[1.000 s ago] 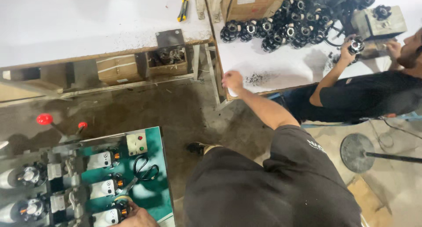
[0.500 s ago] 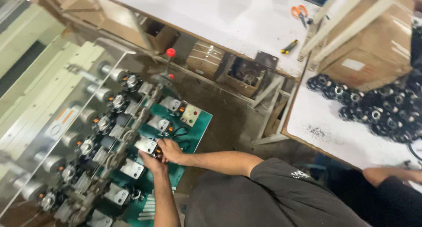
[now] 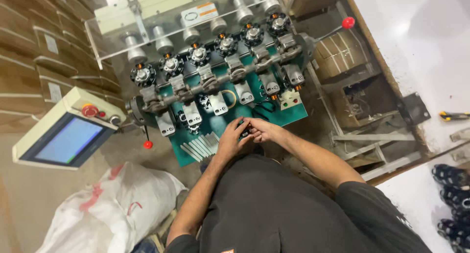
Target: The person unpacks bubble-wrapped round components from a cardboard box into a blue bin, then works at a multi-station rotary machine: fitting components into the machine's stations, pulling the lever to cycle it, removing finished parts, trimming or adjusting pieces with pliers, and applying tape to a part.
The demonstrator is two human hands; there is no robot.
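Your left hand [image 3: 231, 139] and right hand [image 3: 260, 130] meet over a small dark part [image 3: 244, 132], grips closed on it, green machine bed [image 3: 293, 117] just beyond.

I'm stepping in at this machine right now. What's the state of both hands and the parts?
Left hand and right hand meet at the front edge of the green plate, fingers closed round a small dark part. Six wound parts sit on the spindles behind. White strips lie left of the hands. More black parts wait on the white table at right. Whether the held part is finished can't be told.
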